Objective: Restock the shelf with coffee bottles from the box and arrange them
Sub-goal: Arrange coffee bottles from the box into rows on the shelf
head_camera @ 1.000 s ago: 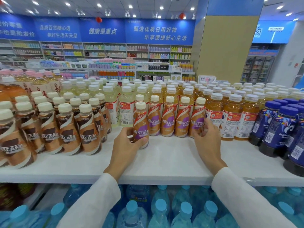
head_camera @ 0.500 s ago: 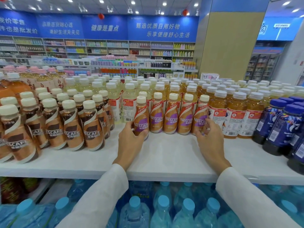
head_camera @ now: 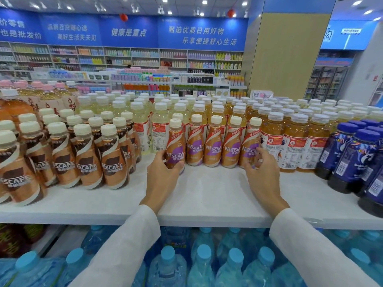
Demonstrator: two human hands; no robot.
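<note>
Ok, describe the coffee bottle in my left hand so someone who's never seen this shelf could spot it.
On the white shelf, between brown-labelled coffee bottles and amber bottles, stands a row of five tan bottles with purple labels. It is the leftmost, slightly forward of the rest, gripped by the left hand; the right hand holds the rightmost bottle.

Seen on my feed from afar, the wearer's arms show along the bottom of the frame, both clad in long white sleeves. The left sleeve lies at lower left of centre; the right sleeve fills the lower right corner. The cloth looks plain and smooth, with a few soft folds and a faint bluish cast on its shaded underside. Each cuff ends in a simple straight edge, close at the wrist. Beyond the cuffs, the left hand and right hand are bare, as are the fingers.
</note>
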